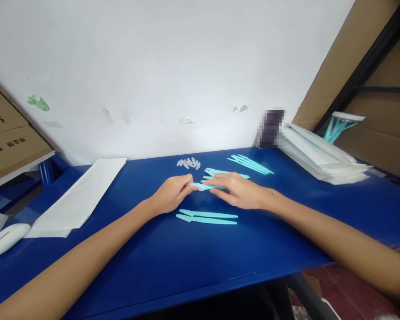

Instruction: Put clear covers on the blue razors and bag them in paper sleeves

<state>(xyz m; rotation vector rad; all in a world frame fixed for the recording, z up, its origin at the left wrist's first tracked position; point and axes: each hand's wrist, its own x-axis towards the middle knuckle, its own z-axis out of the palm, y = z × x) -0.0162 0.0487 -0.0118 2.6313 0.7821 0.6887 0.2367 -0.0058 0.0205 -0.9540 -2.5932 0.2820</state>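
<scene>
My left hand (170, 195) is closed in a pinch at the blade end of a teal eyebrow razor (206, 186). From the other side, my right hand (242, 191) grips the same razor's handle between thumb and fingers. Several more teal razors (243, 175) lie partly hidden just behind my right hand. Nearer to me, two teal razors (208, 220) rest side by side, blade ends to the left. A small pile of translucent blade caps (188, 163) sits beyond my left hand. Whether a cap is between my left fingertips is hidden.
Another bunch of teal razors (251, 164) lies at the back of the blue table (173, 262). White plastic bags (83, 195) spread on the left, near a white rounded device (8, 240). More bags (323, 155) are stacked right. Behind them stands a container of razors (338, 129).
</scene>
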